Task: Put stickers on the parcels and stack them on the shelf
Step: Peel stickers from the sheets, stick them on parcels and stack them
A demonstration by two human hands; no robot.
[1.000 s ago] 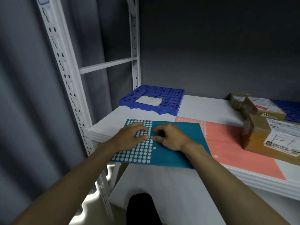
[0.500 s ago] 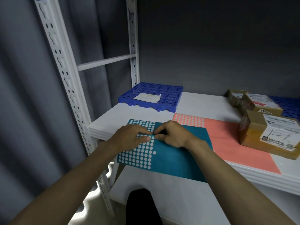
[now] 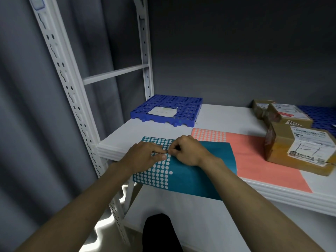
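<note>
Head view
Left hand (image 3: pixel 143 157): flat on the teal sticker sheet (image 3: pixel 190 171), fingers straight, pressing it down.
Right hand (image 3: pixel 187 151): grip curled, pinching at a white dot just beside the left fingertips.
Sheet: overhangs the shelf (image 3: pixel 227 119) edge.
Parcels (image 3: pixel 298 148): well right of both hands, on the shelf.
Pink sheet (image 3: pixel 254 159): between them.

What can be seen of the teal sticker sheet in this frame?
The teal sticker sheet is thin and paper-like, with white round dots in rows on its left part and plain teal on the right. It lies on the white shelf, its near edge overhanging, beside a salmon sheet. The left hand rests on the dots; the right hand pinches at one.
</note>
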